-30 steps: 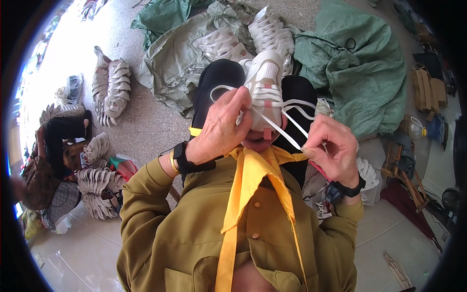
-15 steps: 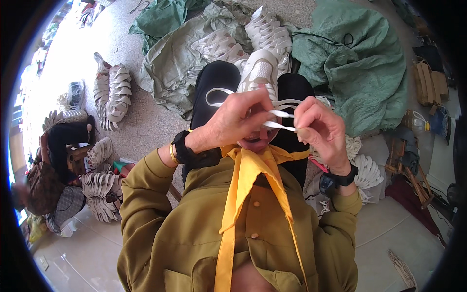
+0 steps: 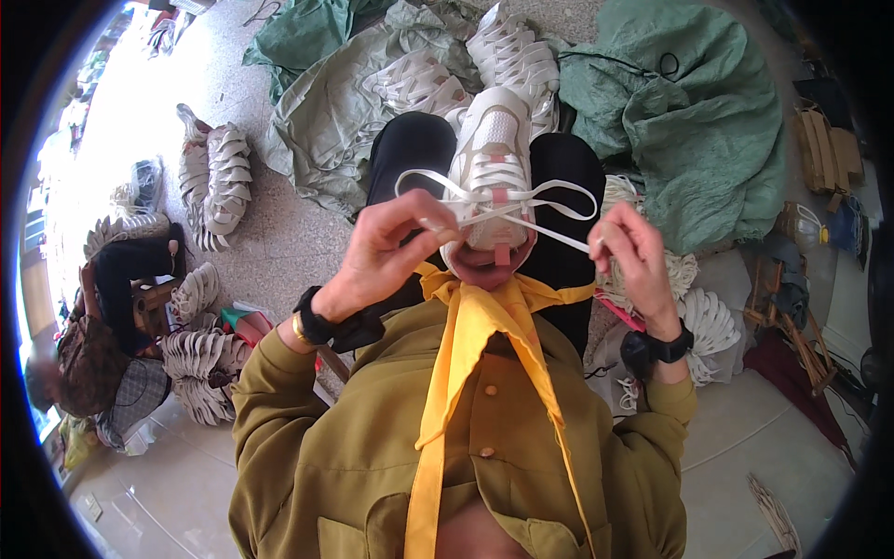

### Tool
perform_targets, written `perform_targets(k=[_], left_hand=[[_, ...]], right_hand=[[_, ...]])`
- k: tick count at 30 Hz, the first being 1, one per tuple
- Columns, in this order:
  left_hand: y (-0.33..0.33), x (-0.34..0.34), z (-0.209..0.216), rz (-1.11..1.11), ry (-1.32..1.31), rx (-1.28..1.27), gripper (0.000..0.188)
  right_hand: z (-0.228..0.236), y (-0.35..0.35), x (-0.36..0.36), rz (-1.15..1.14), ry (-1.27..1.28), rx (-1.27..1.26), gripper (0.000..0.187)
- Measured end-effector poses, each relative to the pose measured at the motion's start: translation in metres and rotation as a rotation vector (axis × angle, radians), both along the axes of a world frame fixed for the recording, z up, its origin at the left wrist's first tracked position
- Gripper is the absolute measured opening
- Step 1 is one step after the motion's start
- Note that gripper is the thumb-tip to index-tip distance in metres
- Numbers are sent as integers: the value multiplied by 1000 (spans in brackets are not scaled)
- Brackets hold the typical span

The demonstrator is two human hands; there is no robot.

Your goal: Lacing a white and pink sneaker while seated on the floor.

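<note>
A white and beige sneaker (image 3: 494,140) rests between my knees, toe pointing away from me. White laces run across its tongue, with a loop out to each side and the ends crossed over the pink tab. My left hand (image 3: 400,244) pinches one end of the shoelace (image 3: 535,226) left of the shoe opening. On the other side, my right hand (image 3: 631,250) pinches the opposite end, pulled straight. Each hand wears a black wrist strap. Yellow cloth ties (image 3: 484,326) hang over my olive shirt, just below the shoe's heel.
Stacked white shoes (image 3: 512,61) lie ahead on a pale green sheet (image 3: 317,130). A large green sack (image 3: 708,140) slumps at the right. More shoe bundles (image 3: 226,177) stand on the left floor, near another person (image 3: 93,363). Bunched white laces (image 3: 666,275) lie by my right knee.
My hands have moved apart, left hand to the left and right hand slightly right. The lace between them has drawn out, and the loops and crossing now show over the shoe.
</note>
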State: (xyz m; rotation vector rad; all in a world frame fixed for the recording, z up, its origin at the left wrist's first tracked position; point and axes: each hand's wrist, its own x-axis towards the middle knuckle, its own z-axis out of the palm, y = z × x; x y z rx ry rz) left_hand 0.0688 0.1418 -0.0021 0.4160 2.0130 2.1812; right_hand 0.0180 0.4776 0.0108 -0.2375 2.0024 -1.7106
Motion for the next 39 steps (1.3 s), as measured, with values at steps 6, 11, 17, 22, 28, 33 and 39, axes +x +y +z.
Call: perform_targets(k=[6,11,17,22,28,33,39], left_hand=[[-58,26,30,126,-165,97,7],[-78,31,39,-29,-304,76,13],[-53,2,24,-28,-122,-420,26],[-10,-22,22,197,-46,-590,19],[-1,-36,3,160,45,-621,11],[0,-33,8,191,-23,-613,6],[4,-34,13,271,-42,-625,7]], right_hand=[[-1,65,-6,-246,-99,-23,21],[-3,105,2,-404,-195,-110,21],[-14,96,2,-254,-212,51,23],[-30,85,-3,-120,-146,121,23],[-22,47,1,-206,38,175,13],[-15,-11,-4,-81,327,255,26],[-23,-37,-14,-5,444,319,15]])
